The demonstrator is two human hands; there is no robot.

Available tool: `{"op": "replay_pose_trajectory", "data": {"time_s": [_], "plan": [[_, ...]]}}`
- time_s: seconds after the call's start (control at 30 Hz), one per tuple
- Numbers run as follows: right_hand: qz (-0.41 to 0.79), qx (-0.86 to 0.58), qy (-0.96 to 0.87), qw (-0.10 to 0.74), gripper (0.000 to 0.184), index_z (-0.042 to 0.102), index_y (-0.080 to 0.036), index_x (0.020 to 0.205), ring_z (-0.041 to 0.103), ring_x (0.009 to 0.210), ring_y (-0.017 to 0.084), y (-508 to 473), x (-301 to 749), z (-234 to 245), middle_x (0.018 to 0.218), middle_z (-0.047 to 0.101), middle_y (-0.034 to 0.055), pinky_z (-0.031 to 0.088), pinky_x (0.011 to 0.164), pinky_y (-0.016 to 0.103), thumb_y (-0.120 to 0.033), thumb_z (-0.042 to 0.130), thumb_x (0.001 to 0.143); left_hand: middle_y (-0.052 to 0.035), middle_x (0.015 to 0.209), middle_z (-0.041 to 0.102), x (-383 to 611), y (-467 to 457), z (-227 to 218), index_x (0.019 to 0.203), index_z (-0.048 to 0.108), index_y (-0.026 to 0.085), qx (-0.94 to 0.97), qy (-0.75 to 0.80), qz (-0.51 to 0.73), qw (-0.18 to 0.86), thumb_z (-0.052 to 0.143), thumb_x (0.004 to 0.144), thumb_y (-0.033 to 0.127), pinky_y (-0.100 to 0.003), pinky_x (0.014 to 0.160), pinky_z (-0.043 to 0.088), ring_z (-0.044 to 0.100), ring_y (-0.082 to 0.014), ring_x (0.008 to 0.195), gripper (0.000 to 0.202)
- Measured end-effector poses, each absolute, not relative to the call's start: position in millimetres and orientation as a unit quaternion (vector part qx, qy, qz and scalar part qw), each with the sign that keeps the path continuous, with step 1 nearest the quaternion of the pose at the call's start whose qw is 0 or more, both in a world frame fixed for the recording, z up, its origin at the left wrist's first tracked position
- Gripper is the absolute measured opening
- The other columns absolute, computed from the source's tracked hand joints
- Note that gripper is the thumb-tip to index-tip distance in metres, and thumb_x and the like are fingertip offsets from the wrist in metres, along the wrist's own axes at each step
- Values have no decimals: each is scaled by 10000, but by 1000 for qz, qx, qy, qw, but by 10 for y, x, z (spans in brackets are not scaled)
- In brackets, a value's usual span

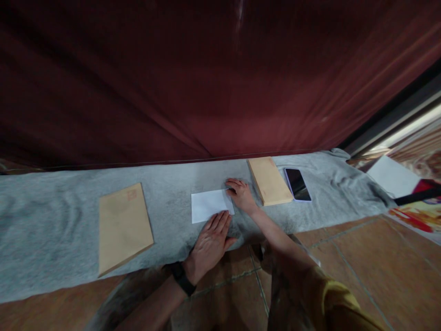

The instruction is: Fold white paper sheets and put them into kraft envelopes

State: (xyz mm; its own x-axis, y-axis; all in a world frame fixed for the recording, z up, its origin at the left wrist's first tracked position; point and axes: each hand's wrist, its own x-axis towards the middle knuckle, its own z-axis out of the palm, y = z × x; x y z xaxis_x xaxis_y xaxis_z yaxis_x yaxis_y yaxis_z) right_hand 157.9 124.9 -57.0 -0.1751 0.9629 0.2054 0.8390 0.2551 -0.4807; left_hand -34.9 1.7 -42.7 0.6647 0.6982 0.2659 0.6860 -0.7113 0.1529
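A white sheet of paper (pixel 208 206), which looks folded, lies on the grey cloth. My left hand (pixel 212 236) rests flat on its lower right part, fingers stretched out, with a dark band on the wrist. At the paper's right edge is my right hand (pixel 241 195), its fingers extended past the upper right corner and the thumb side touching the edge. Neither hand grips anything that I can see. To the right of my right hand sits a stack of brown envelopes (pixel 270 181). Another brown envelope pile (pixel 124 225), with a faint red stamp, lies on the left.
A phone (pixel 298 185) in a purple case lies right of the envelope stack. The grey cloth (pixel 172 184) covers a narrow bench beside a dark red curtain (pixel 206 92). Tiled floor (pixel 351 257) runs along the near side. A white sheet (pixel 392 177) stands out at the far right.
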Motion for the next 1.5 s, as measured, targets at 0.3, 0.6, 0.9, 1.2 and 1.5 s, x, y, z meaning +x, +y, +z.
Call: {"op": "replay_pose_trajectory", "data": {"time_s": [0.3, 0.6, 0.9, 1.2, 1.5], "plan": [[127, -561, -775, 262, 480, 553, -192, 1426, 367, 1462, 285, 1065, 1427, -541, 1574, 433, 124, 347, 1184, 503, -256, 573, 951, -172, 1542, 481, -414, -34, -444, 1499, 429, 119, 908, 388, 158, 13, 448, 1009, 480, -450, 1174, 399, 463, -274, 1427, 609], [175, -495, -831, 186, 542, 493, -205, 1489, 283, 1524, 255, 842, 1488, -651, 1621, 367, 94, 306, 1235, 509, -235, 553, 952, -194, 1538, 477, -441, -37, -448, 1483, 441, 92, 901, 409, 143, 10, 483, 997, 456, -470, 1197, 357, 433, -289, 1447, 608], [186, -475, -844, 167, 624, 499, -248, 1490, 269, 1530, 259, 818, 1694, -599, 1638, 339, 59, 307, 1242, 472, -321, 688, 899, -173, 1557, 458, -585, -8, -404, 1491, 433, 97, 901, 416, 126, 9, 494, 992, 453, -461, 1217, 330, 404, -267, 1467, 615], [226, -467, -839, 162, 666, 496, -208, 1491, 222, 1543, 258, 874, 1817, -599, 1641, 326, 99, 268, 1251, 472, -254, 710, 862, -157, 1605, 384, -875, -26, -461, 1553, 343, 124, 889, 448, 97, 18, 386, 1019, 524, -461, 1223, 308, 342, -248, 1501, 669], [310, -443, -825, 167, 705, 508, -219, 1484, 242, 1537, 290, 1007, 1964, -646, 1638, 328, 111, 226, 1252, 515, -185, 694, 805, -178, 1631, 318, -1126, -165, -385, 1580, 283, 117, 866, 496, 39, 43, 339, 1016, 571, -474, 1225, 277, 284, -264, 1525, 727]]}}
